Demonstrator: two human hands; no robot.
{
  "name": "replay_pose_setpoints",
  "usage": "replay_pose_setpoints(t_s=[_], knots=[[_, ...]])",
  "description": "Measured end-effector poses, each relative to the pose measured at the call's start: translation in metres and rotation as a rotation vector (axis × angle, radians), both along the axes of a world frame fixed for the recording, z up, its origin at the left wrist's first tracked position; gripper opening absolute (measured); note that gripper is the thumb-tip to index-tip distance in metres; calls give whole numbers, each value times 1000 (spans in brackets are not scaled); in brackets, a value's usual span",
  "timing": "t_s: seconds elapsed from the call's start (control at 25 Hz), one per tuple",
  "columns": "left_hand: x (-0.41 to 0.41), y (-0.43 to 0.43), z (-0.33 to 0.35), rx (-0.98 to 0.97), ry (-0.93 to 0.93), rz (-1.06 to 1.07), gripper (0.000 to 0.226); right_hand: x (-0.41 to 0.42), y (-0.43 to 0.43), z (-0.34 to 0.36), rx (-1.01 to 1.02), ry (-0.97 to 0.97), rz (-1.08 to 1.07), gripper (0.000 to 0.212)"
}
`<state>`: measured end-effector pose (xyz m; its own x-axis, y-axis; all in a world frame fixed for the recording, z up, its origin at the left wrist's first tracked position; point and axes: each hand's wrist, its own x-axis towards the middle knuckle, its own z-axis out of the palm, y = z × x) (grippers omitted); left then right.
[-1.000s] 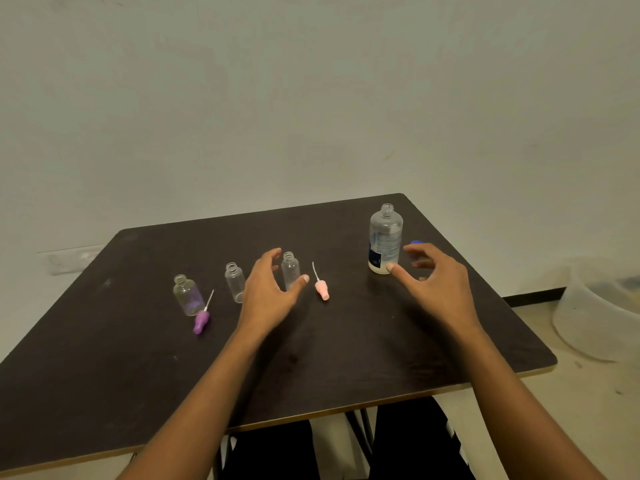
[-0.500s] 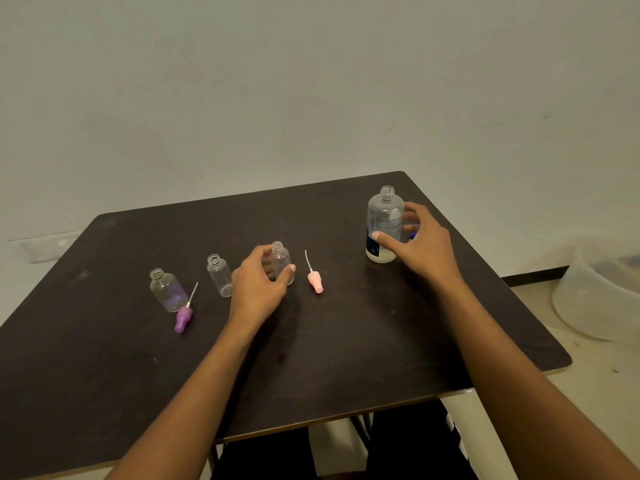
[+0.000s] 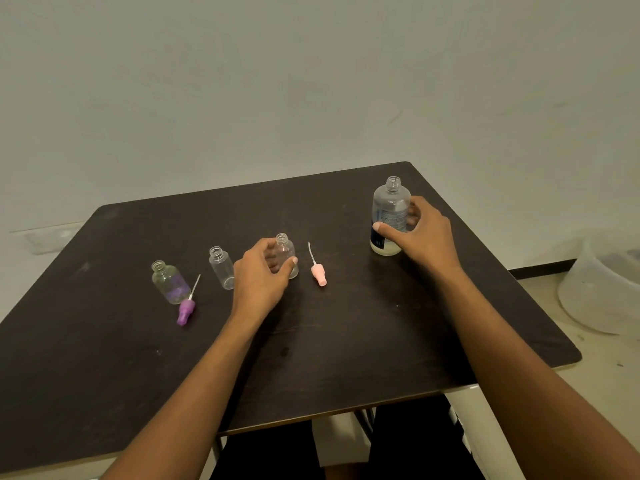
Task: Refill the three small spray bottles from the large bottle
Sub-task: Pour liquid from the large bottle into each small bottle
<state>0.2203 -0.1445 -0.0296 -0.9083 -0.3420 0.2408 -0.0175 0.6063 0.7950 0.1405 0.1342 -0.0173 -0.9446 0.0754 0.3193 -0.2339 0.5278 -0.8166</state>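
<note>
Closed in since a second ago: now curled round the large clear plastic bottle (image 3: 390, 206) with the right grip (image 3: 424, 233), pinching the rightmost small clear spray bottle (image 3: 285, 251) with the left grip (image 3: 261, 275).
Both upright on the dark brown bench (image 3: 346, 341), pale liquid low in the large one at far right. Further left, a middle small clear bottle (image 3: 221, 268) and a purple-tinted small bottle (image 3: 168, 282), uncapped. Lying flat: purple spray cap (image 3: 186, 310) beside the tinted bottle, pink spray cap (image 3: 318, 271) just right of the pinched one.
</note>
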Motion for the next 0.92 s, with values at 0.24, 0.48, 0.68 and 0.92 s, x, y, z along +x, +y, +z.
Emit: replay_pose_setpoints(t_s=[0.24, 0.48, 0.68, 0.92], knots=[[0, -1, 3, 5, 4, 5, 48, 2, 0, 4, 12, 14, -22, 73], [5, -2, 21, 64, 82, -32, 53, 17, -8, 33, 17, 52, -19, 70], [16, -2, 48, 72, 178, -114, 43, 35, -15, 70, 40, 123, -19, 75], [38, -1, 75, 96, 240, -154, 38, 57, -21, 99, 82, 177, -9, 76]])
